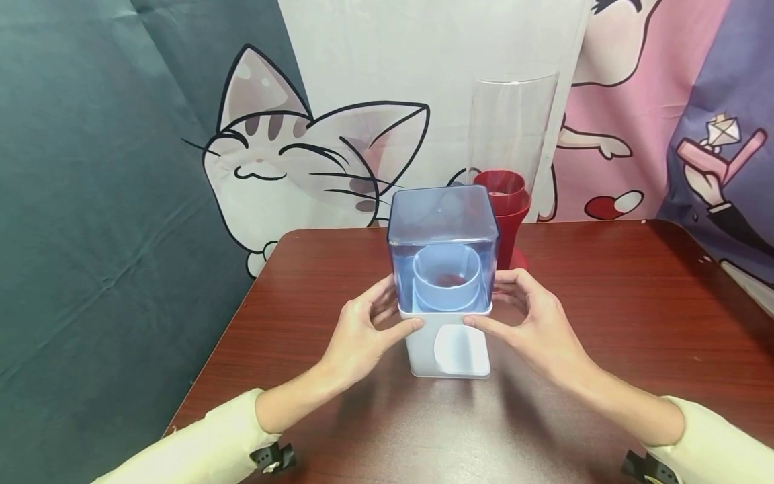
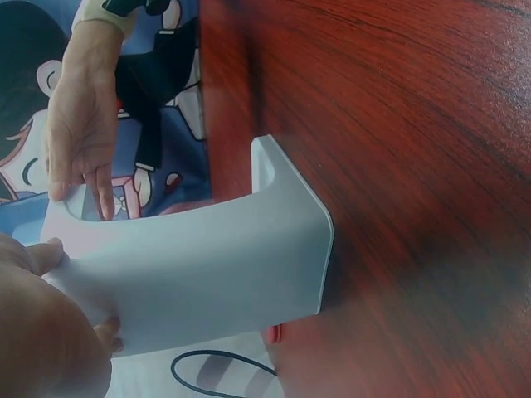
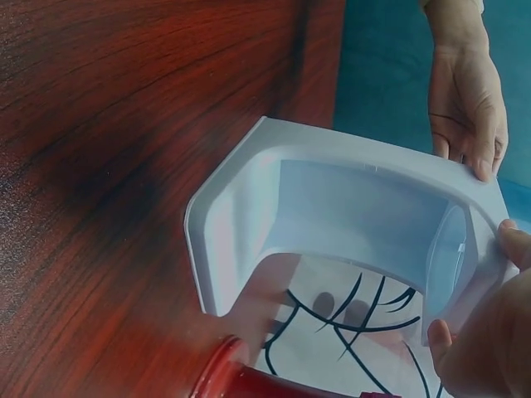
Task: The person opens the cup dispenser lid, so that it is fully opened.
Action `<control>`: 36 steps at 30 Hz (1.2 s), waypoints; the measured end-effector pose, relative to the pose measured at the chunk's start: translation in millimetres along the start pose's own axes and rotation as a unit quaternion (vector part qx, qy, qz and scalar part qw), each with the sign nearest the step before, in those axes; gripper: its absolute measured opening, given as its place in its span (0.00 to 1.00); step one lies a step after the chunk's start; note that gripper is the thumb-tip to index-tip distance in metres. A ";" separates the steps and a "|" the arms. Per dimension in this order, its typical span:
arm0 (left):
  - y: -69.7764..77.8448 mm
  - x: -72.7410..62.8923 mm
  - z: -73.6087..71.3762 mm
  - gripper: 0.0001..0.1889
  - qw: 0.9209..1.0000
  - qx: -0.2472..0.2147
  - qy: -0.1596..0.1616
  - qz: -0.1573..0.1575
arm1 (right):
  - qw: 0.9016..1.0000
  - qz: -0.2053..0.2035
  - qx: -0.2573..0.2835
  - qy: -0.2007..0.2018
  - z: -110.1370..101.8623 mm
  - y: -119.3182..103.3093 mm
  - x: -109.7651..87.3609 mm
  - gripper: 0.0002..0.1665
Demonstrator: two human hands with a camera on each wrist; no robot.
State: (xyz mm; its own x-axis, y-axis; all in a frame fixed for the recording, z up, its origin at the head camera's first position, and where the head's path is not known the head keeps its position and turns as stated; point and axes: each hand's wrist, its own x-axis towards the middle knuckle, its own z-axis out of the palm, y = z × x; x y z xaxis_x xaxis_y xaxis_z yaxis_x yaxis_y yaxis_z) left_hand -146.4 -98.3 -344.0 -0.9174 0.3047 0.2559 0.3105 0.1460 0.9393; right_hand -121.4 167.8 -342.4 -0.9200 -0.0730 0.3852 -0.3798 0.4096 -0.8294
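A white dispenser-like stand (image 1: pixel 423 353) with a see-through blue box-shaped top (image 1: pixel 441 215) is between my hands at the middle of the table. Inside the top is a short round blue collar (image 1: pixel 447 289). My left hand (image 1: pixel 357 336) grips one side near the seam, thumb on the white front and fingers round the side. From the other side my right hand (image 1: pixel 550 333) grips it likewise. In the left wrist view the smooth wall of the stand (image 2: pixel 199 274) shows close over the wood; the right wrist view shows its hollow, curved interior (image 3: pixel 357 203).
Behind the stand, slightly right, a red base (image 1: pixel 510 222) carries a tall clear cylinder (image 1: pixel 514 121). The brown wooden table (image 1: pixel 605 302) ends at a cloth backdrop with cartoon cats (image 1: pixel 272 161). A dark cloth (image 1: pixel 91 202) hangs at the left.
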 end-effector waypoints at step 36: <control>-0.9 2.8 -15.6 0.45 0.999 0.011 -0.028 0.037 | 1.000 -0.005 0.007 -0.009 -5.7 -2.8 1.4 0.50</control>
State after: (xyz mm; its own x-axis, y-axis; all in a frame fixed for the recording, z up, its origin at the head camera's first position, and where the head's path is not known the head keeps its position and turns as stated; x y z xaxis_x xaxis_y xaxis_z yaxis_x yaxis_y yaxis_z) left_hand -153.2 -112.2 -340.6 -0.8767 0.3671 0.3109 0.3829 0.1410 0.9130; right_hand -121.1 171.7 -337.2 -0.9176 -0.0932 0.3865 -0.3903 0.3958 -0.8313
